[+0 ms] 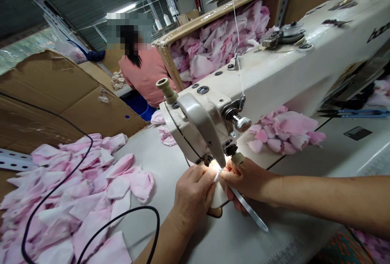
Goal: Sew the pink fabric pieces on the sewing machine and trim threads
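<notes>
A white sewing machine [195, 122] stands before me, its lamp lighting the needle area. My left hand [193, 191] is closed at the left of the needle, fingertips pinching a small pale fabric piece [217, 176]. From the right, my right hand [248, 178] meets it with thumb and fingers closed on the same piece, close under the machine head. Below the right hand a flat metal strip [251, 212] sticks out toward the front; its upper end is hidden, so I cannot tell whether the hand grips it. Most of the fabric is covered by my fingers.
Loose pink and white fabric pieces [100, 195] heap at the left, with a black cable [91, 146] looping over them. A pink bundle [283, 130] and blue-handled snips [359, 113] lie at right. Behind are a full wooden bin [213, 48], cardboard [61, 93] and a seated person [146, 73].
</notes>
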The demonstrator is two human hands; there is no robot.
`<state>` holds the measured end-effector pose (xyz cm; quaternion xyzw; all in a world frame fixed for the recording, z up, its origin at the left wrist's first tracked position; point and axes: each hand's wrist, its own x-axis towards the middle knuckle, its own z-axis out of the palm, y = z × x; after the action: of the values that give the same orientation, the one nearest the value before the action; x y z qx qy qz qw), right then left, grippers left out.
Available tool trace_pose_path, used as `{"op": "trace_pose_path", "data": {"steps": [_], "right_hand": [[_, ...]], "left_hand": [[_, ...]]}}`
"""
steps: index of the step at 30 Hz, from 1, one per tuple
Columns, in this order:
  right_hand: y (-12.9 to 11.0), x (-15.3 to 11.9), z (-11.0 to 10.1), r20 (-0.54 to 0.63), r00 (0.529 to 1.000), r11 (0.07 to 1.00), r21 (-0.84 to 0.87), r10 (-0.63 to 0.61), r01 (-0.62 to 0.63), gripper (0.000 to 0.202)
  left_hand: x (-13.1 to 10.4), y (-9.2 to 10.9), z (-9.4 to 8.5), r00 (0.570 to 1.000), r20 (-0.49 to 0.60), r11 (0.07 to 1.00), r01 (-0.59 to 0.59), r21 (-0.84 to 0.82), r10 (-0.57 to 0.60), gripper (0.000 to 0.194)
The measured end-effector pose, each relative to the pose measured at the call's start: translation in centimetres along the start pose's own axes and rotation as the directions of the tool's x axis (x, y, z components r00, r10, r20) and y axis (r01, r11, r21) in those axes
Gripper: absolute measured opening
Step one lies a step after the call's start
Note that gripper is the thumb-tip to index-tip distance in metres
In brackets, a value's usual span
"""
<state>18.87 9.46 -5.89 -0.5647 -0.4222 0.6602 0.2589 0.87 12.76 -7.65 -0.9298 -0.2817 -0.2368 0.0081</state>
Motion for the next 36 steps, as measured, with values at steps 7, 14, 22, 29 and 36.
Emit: {"op": "trace_pose_path", "data": {"steps": [7,14,22,29,36], "right_hand": [[0.1,0.2,-0.3,0.034,0.999,0.998,-0.052,-0.032,0.034,0.031],[0.2,-0.1,-0.3,0.024,0.999,0.998,-0.059,-0.028,0.029,0.032],[-0.4,-0.1,-0.6,0.034,0.999,0.996,-0.08,-0.031,0.034,0.036],[-0.4,0.5,-3.8,0.228,0.962,0.842,-0.479,-0.153,0.247,0.033],[0.1,0.4,-6.8,0.141,0.853,0.479,-0.776,-0.502,0.41,0.022]], "left_hand": [[0.0,0.0,-0.1,0.999,0.013,0.999,-0.034,0.005,0.034,0.017],[0.1,0.0,-0.1,0.999,0.014,0.999,-0.04,0.004,0.04,0.02],[0.0,0.1,-0.2,0.999,0.024,0.999,-0.038,0.037,0.038,0.023],[0.0,0.3,-0.1,0.998,0.028,0.997,-0.063,0.04,0.062,0.023],[-0.5,0.4,0.4,0.998,0.018,0.997,-0.066,0.044,0.065,0.023]]}}
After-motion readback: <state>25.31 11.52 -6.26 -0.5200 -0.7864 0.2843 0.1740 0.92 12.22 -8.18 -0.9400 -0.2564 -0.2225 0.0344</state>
